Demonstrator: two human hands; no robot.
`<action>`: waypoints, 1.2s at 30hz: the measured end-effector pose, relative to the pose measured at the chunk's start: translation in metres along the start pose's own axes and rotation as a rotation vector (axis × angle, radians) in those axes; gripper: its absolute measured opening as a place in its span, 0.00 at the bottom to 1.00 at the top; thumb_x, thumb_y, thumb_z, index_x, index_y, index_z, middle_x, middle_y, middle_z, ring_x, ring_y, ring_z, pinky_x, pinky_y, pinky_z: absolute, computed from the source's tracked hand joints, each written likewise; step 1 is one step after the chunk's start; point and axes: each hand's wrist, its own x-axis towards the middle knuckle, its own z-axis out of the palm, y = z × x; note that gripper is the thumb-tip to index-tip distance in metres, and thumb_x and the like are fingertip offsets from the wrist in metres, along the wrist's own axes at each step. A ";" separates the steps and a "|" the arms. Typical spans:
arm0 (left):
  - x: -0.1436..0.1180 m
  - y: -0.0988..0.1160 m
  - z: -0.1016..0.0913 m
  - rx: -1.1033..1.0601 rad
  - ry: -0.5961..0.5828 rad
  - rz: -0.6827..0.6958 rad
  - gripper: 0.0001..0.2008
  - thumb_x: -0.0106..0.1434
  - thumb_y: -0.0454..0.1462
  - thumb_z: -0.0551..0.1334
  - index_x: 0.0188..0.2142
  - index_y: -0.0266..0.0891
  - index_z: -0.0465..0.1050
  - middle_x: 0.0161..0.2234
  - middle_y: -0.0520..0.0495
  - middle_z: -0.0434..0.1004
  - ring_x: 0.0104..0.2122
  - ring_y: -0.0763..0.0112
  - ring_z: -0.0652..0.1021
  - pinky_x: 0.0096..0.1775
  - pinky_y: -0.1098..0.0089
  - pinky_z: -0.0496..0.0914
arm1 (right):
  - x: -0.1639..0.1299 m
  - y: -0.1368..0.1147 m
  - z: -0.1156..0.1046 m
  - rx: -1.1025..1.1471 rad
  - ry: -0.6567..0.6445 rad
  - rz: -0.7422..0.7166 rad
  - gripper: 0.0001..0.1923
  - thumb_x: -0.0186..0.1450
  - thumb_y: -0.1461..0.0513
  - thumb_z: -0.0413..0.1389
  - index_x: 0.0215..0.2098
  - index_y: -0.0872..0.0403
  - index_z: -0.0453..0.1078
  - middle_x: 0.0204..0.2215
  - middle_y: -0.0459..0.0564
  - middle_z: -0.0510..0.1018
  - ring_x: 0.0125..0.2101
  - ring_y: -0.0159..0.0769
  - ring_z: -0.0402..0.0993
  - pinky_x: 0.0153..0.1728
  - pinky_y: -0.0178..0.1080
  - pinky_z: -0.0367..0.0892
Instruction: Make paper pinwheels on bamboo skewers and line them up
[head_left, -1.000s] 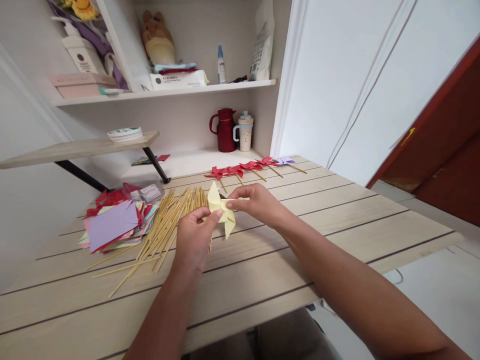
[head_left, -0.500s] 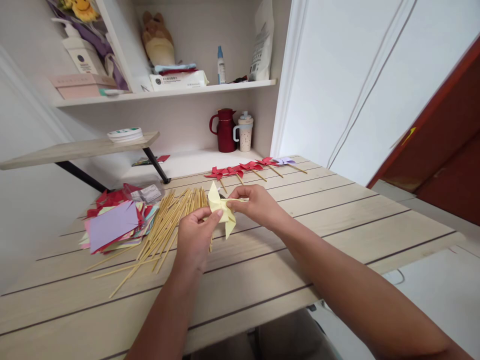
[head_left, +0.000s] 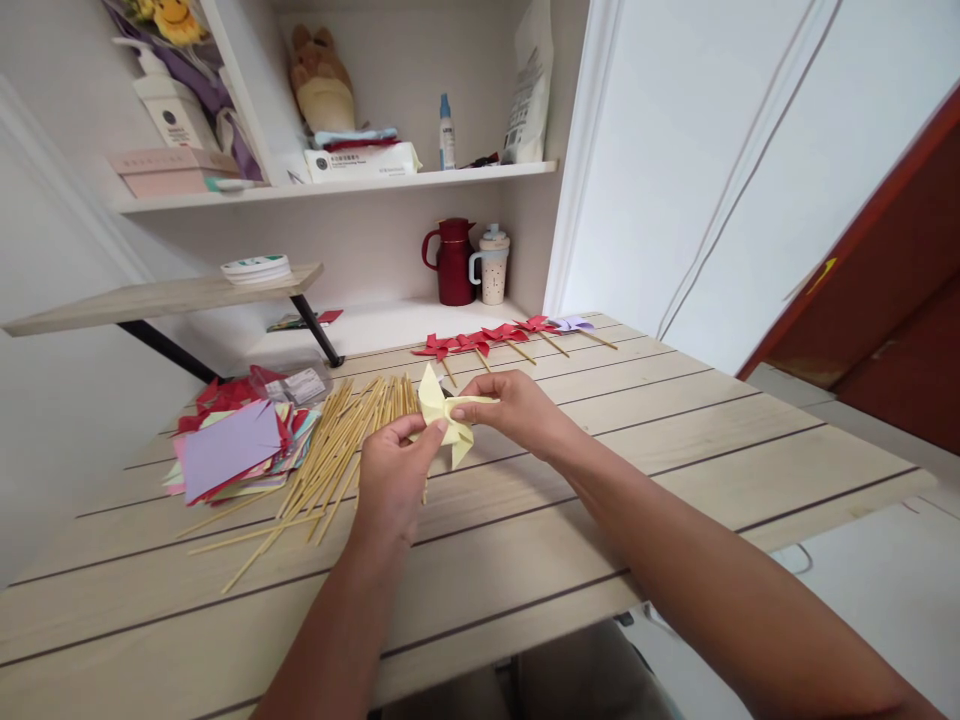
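Observation:
A pale yellow folded paper pinwheel [head_left: 447,420] is held above the wooden table [head_left: 675,440] between both hands. My left hand [head_left: 391,478] pinches its lower left side with thumb and fingers. My right hand [head_left: 514,408] grips its right flap from the right. Just behind and left of the hands lies a loose pile of thin bamboo sticks [head_left: 330,458]. A stack of coloured paper squares [head_left: 231,452], purple on top, sits further left.
A row of finished pinwheels on sticks [head_left: 501,336], red ones and one purple, lies at the table's far edge. A red jug [head_left: 453,262] and a mug [head_left: 491,266] stand behind. Shelves above hold boxes, bottles and a plush toy. The table's right edge drops to the floor.
The hands stay on the yellow pinwheel; the left thumb has shifted slightly on the paper. The view has tilted a little.

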 end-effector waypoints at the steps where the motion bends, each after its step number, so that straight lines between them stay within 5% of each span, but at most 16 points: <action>1: 0.000 0.000 0.000 0.000 0.001 -0.001 0.18 0.49 0.45 0.73 0.36 0.35 0.82 0.29 0.46 0.83 0.29 0.67 0.79 0.35 0.68 0.70 | 0.000 0.000 0.000 0.008 -0.005 0.001 0.11 0.53 0.55 0.66 0.27 0.55 0.76 0.24 0.44 0.77 0.28 0.34 0.70 0.32 0.36 0.61; 12: 0.001 -0.003 -0.001 -0.039 -0.061 -0.019 0.18 0.51 0.46 0.73 0.37 0.36 0.81 0.31 0.45 0.83 0.33 0.64 0.80 0.43 0.63 0.71 | -0.005 -0.004 0.004 0.124 -0.027 0.047 0.07 0.54 0.60 0.64 0.28 0.55 0.76 0.23 0.44 0.77 0.24 0.32 0.70 0.27 0.34 0.61; 30: 0.004 -0.003 -0.001 -0.134 -0.154 0.021 0.18 0.56 0.47 0.71 0.41 0.37 0.82 0.37 0.43 0.84 0.39 0.62 0.80 0.45 0.64 0.71 | -0.006 -0.009 0.004 0.002 0.036 0.027 0.06 0.54 0.60 0.61 0.28 0.55 0.73 0.21 0.43 0.72 0.22 0.30 0.65 0.25 0.33 0.59; 36: 0.004 -0.001 0.002 -0.022 0.008 0.060 0.13 0.49 0.44 0.74 0.31 0.38 0.81 0.35 0.47 0.82 0.36 0.67 0.78 0.43 0.67 0.69 | -0.007 -0.012 0.006 -0.045 0.023 -0.011 0.06 0.55 0.60 0.60 0.27 0.55 0.72 0.20 0.42 0.71 0.23 0.30 0.64 0.25 0.33 0.58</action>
